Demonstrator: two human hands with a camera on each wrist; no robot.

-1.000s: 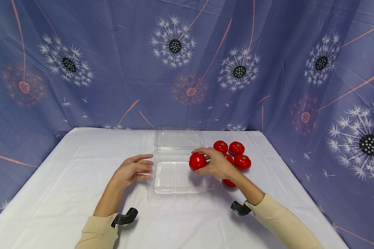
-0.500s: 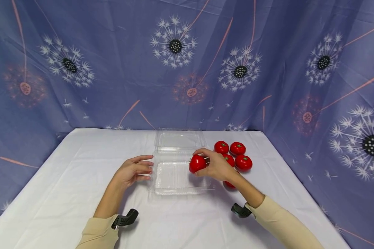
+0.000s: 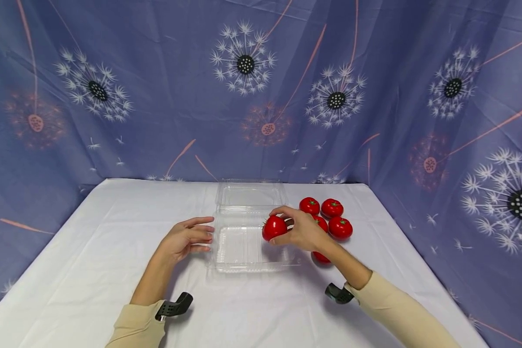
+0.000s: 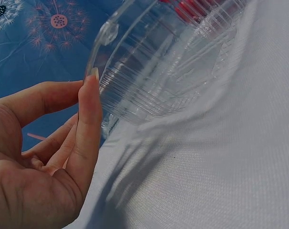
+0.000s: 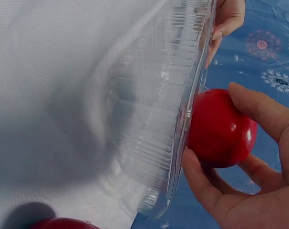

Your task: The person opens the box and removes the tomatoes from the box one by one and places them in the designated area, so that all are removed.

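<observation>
A clear plastic clamshell container (image 3: 239, 244) lies on the table with its lid (image 3: 252, 194) folded back. At the container's left rim is my left hand (image 3: 184, 239), thumb and fingertips pinching the edge in the left wrist view. My right hand (image 3: 302, 232) holds a red tomato (image 3: 273, 228) by its sides, above the right part of the container. In the right wrist view the tomato overlaps the container's rim, and its leafy top faces away from the palm. Fingers hide part of the tomato's right side.
Several more tomatoes (image 3: 340, 228) sit just right of the container, one nearer tomato (image 3: 321, 258) partly under the right forearm. A white cloth covers the table (image 3: 261, 314). Behind it hangs a blue dandelion-print curtain (image 3: 174, 96).
The tomato in my right hand has turned so its leafy top points further left, and it has shifted very slightly left. My left hand has stayed at the container's edge.
</observation>
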